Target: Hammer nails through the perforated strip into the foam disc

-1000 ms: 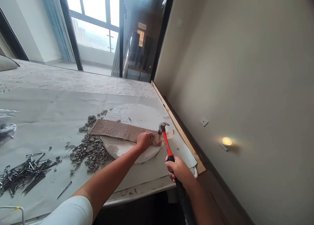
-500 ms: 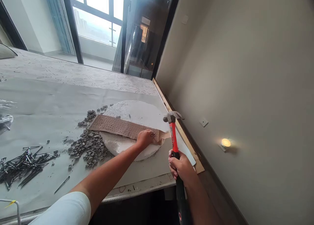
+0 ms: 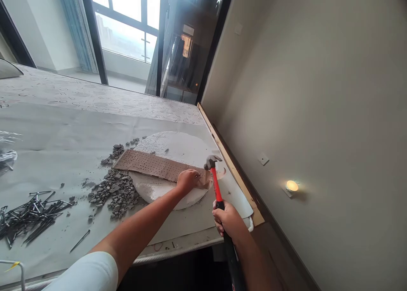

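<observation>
- Closed fully round the black grip with the right hand (image 3: 229, 220): one claw hammer (image 3: 216, 183), red along the upper shaft, head uppermost.
- Drawn together in a pinch with the left hand (image 3: 188, 181), near the hammer's head: probably one thin nail (image 3: 196, 176), too small and dim to make out well.
- Under the left hand, near its right end: one brown perforated strip (image 3: 152, 164), lying slantwise across one round white slab (image 3: 187, 147).
- Beneath the slab: one grey sheet (image 3: 79, 134).
- Along the slab's left side, partly beside the strip's left end: stone chips (image 3: 122, 195), far too many to count.
- Farther left: one tangled pile of nails (image 3: 34, 217), not countable.
- Between pile and near edge, well apart from both hands: one loose nail (image 3: 79, 241).
- On the wall at right: one lit lamp (image 3: 292, 186) and, just above it, one small wall plate (image 3: 263, 159).
</observation>
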`<act>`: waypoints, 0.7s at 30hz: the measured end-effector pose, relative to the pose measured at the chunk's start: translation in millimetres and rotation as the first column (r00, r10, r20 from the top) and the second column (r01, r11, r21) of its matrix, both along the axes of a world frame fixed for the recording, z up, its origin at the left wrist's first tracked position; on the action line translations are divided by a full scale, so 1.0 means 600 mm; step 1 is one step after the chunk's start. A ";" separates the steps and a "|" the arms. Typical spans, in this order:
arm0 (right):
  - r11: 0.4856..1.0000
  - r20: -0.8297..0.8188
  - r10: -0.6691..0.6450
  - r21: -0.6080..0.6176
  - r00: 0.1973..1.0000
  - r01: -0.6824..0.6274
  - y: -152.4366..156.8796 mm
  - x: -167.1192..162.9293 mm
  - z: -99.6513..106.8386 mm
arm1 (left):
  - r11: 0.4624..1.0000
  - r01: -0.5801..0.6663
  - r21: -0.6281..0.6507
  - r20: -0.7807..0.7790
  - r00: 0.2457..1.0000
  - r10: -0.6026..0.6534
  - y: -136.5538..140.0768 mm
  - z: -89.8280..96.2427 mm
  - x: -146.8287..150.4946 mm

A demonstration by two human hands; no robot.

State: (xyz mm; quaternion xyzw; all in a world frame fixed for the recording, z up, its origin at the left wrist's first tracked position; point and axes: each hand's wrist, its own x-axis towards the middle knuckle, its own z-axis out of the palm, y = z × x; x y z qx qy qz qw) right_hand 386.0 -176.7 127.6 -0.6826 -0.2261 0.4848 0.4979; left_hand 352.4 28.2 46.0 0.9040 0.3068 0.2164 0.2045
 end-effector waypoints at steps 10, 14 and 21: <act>1.000 0.046 -0.002 0.002 0.999 0.002 0.003 -0.012 0.005 | 1.000 0.001 0.004 -0.035 0.999 -0.001 -0.001 0.003 -0.002; 0.998 0.031 -0.042 0.056 0.999 0.040 0.003 -0.006 0.000 | 1.000 0.005 0.009 -0.036 0.999 -0.005 0.001 -0.001 0.000; 0.996 0.042 -0.069 0.050 0.997 0.067 0.001 0.000 -0.011 | 1.000 0.012 0.013 -0.036 0.999 -0.011 0.002 -0.003 0.000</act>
